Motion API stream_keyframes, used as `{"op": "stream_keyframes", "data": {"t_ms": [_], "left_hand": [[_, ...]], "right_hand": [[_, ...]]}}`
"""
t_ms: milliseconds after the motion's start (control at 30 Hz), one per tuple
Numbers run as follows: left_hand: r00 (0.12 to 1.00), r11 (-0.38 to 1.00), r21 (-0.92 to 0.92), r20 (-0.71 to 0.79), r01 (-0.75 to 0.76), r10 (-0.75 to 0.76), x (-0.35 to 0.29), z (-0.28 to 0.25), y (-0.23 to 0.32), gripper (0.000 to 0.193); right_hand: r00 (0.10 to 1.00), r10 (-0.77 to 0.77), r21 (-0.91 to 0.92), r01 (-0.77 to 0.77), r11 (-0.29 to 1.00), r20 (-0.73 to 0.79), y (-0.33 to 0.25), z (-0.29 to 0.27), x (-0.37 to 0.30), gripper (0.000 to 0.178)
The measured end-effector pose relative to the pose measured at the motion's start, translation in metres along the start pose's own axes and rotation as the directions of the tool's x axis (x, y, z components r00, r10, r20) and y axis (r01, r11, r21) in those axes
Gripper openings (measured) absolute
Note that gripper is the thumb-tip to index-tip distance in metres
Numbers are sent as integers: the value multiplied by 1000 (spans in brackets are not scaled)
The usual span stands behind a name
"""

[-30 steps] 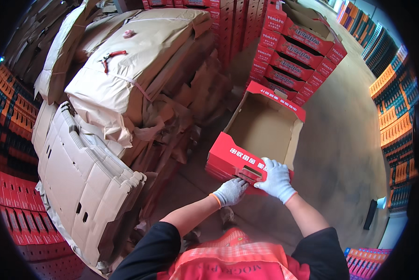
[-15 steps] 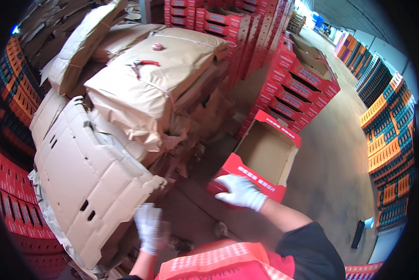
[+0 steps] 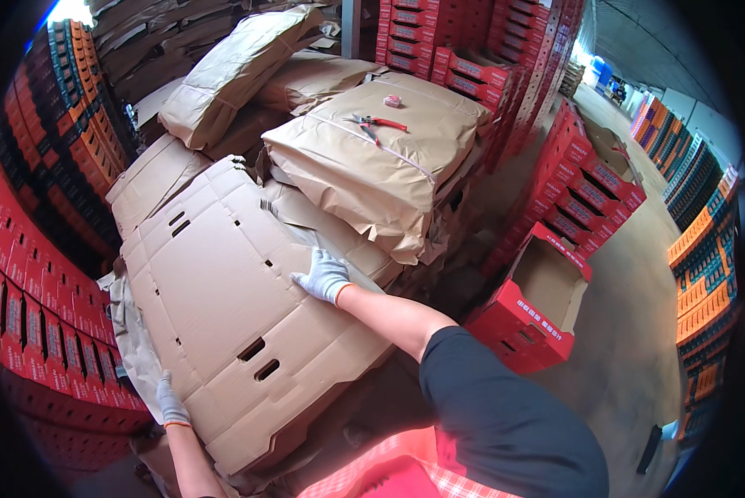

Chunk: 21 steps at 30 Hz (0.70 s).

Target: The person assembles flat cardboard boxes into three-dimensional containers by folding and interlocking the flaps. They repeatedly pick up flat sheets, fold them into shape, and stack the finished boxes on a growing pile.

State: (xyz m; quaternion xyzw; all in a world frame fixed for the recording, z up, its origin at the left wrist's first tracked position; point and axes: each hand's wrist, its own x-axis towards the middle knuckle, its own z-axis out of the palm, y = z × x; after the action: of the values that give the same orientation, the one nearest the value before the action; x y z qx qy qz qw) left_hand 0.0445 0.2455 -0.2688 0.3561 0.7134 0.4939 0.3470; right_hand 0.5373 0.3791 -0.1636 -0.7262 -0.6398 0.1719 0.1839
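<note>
A stack of flat, die-cut cardboard box blanks (image 3: 214, 257) with slots lies tilted in front of me, brown side up. My right hand (image 3: 322, 275), in a white glove, rests on the top blank near its right side, fingers spread. At the blank's near left edge is my left hand (image 3: 171, 400), also gloved, its fingers stretched along the edge. Whether any fingertips reach under the sheet I cannot tell. To the right of my right arm stands a red folded cardboard tray (image 3: 547, 286), untouched.
Red-handled pruning shears (image 3: 381, 124) and a small roll of tape (image 3: 392, 101) lie on a paper-wrapped bundle (image 3: 364, 166). Stacked red trays (image 3: 584, 183) stand beyond it at right. Red boxes (image 3: 48, 332) line the left, orange and teal stacks (image 3: 704, 274) the far right.
My right hand has left the red tray and moved left onto the cardboard blanks. My left hand has moved from their near right corner to the left edge. The view has swung left.
</note>
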Motion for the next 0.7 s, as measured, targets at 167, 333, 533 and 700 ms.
{"op": "stream_keyframes", "data": {"t_ms": [167, 333, 533, 700], "left_hand": [[966, 883, -435, 251, 176, -69, -14, -19, 23, 38], [827, 751, -510, 556, 420, -85, -33, -57, 44, 46], [941, 944, -315, 337, 97, 16, -78, 82, 106, 38], [999, 491, 870, -53, 45, 4, -111, 220, 151, 69]], "right_hand": [[977, -78, -69, 93, 993, 196, 4, -49, 7, 64], [796, 56, 339, -319, 885, 603, 42, -87, 39, 56], [883, -268, 296, 156, 942, 386, 5, -73, 1, 63], [817, -529, -90, 559, 825, 230, -60, 6, -72, 87]]}}
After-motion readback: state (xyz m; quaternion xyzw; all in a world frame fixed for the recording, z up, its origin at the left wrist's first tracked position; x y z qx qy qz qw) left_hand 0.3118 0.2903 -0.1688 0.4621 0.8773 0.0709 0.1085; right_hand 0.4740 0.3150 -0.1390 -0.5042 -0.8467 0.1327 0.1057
